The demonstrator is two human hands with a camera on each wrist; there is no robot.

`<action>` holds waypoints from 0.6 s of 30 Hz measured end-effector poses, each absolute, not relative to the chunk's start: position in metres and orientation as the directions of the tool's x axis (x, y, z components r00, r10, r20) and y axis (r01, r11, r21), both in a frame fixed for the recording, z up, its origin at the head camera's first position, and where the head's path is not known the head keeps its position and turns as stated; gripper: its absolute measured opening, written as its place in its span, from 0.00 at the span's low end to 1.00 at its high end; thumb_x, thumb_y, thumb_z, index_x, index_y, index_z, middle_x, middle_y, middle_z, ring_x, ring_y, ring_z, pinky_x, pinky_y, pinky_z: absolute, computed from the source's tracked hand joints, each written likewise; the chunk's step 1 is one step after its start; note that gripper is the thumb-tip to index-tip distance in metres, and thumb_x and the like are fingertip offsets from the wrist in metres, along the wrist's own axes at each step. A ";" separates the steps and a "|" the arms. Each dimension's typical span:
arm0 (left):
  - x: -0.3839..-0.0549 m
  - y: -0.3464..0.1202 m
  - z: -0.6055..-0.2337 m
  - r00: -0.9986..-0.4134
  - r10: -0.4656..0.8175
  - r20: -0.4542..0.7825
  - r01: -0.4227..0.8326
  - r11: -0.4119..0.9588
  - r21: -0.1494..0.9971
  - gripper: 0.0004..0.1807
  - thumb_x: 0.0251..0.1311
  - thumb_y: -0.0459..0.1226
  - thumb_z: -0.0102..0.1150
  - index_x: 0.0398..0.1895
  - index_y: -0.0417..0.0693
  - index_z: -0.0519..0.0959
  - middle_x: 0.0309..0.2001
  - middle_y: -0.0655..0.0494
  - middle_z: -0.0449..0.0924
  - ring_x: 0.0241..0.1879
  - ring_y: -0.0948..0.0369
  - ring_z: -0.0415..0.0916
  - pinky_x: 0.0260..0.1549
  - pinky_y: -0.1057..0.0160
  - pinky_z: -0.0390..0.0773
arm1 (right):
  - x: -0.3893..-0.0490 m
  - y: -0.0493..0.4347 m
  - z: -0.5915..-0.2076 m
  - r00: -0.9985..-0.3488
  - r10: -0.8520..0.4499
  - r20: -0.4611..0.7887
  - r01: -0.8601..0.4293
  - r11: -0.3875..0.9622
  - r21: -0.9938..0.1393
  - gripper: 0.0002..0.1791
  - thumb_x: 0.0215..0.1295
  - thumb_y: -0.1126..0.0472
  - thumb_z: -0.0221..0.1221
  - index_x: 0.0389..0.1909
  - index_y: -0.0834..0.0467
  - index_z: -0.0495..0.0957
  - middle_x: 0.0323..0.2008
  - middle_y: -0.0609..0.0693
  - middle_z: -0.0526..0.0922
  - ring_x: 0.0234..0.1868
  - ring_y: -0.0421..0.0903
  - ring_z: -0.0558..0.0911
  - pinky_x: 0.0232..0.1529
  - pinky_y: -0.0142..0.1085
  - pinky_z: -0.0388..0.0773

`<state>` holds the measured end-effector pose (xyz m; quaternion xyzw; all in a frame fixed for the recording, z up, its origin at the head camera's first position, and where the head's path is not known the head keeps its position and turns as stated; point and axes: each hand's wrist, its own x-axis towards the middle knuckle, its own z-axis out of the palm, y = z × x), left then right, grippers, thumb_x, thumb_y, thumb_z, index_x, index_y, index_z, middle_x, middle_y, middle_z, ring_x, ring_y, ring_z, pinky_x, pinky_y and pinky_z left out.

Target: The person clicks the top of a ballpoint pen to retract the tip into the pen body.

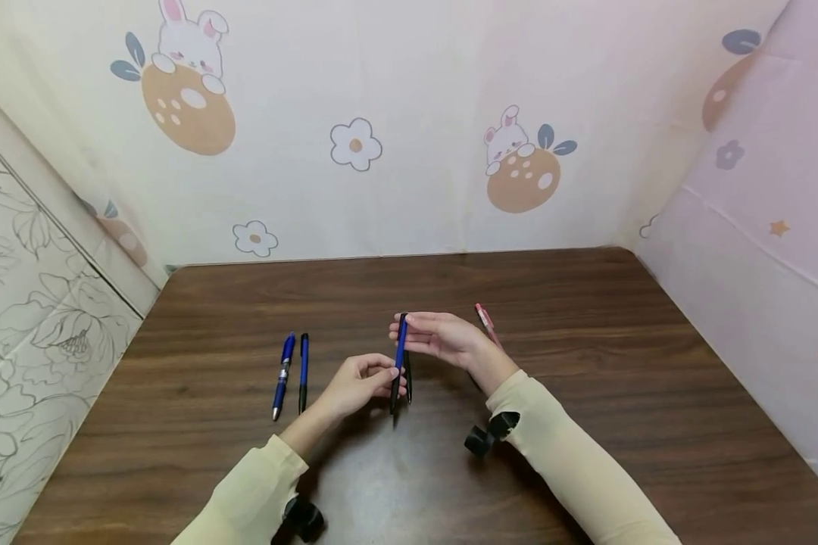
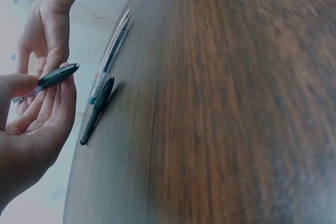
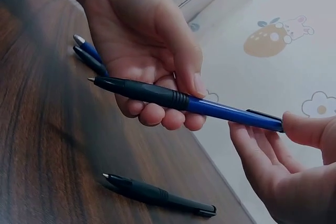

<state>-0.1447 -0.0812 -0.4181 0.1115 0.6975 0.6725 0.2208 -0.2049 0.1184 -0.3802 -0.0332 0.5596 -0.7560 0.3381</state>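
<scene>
Both hands hold one blue ballpoint pen (image 3: 226, 113) above the table, its black grip and bare point angled down toward the near side. My left hand (image 1: 356, 386) pinches it between thumb and fingers around the grip's upper end. At the top end with the clip, my right hand (image 1: 446, 338) has its thumb and fingertips on the pen. Just beneath the hands, a black pen (image 3: 157, 195) lies on the wooden table, its point showing; in the head view the left fingers and blue pen partly cover it.
Left of the hands lie a blue pen with a silver tip (image 1: 284, 375) and a slimmer blue-and-black pen (image 1: 304, 371), side by side. A red-ended pen (image 1: 485, 322) is partly behind the right hand. Patterned curtain (image 1: 423, 189) borders the table's (image 1: 552, 280) back edge.
</scene>
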 end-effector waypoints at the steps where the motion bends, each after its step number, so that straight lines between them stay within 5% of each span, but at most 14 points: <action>1: -0.145 -0.081 -0.418 -0.877 0.453 -0.157 -0.142 0.067 0.988 0.16 0.68 0.33 0.51 0.49 0.24 0.73 0.44 0.29 0.82 0.39 0.56 0.85 0.43 0.58 0.85 | -0.206 0.118 -0.380 -0.768 -0.550 -0.329 0.475 -0.144 -0.868 0.27 0.75 0.63 0.44 0.69 0.72 0.56 0.46 0.51 0.84 0.47 0.41 0.84 0.57 0.36 0.79; 7: -0.149 -0.081 -0.416 -0.873 0.462 -0.153 -0.151 0.042 0.988 0.16 0.67 0.33 0.53 0.50 0.24 0.73 0.45 0.30 0.82 0.37 0.61 0.85 0.44 0.59 0.85 | -0.214 0.117 -0.379 -0.770 -0.541 -0.338 0.469 -0.120 -0.875 0.26 0.75 0.64 0.44 0.69 0.71 0.57 0.53 0.58 0.82 0.46 0.40 0.84 0.53 0.33 0.82; 18: -0.153 -0.083 -0.416 -0.879 0.463 -0.112 -0.115 0.023 0.993 0.16 0.67 0.31 0.52 0.50 0.23 0.73 0.45 0.29 0.81 0.36 0.65 0.84 0.44 0.59 0.85 | -0.220 0.111 -0.372 -0.752 -0.560 -0.346 0.503 -0.150 -0.851 0.26 0.76 0.63 0.43 0.69 0.71 0.56 0.41 0.48 0.86 0.45 0.41 0.85 0.51 0.33 0.82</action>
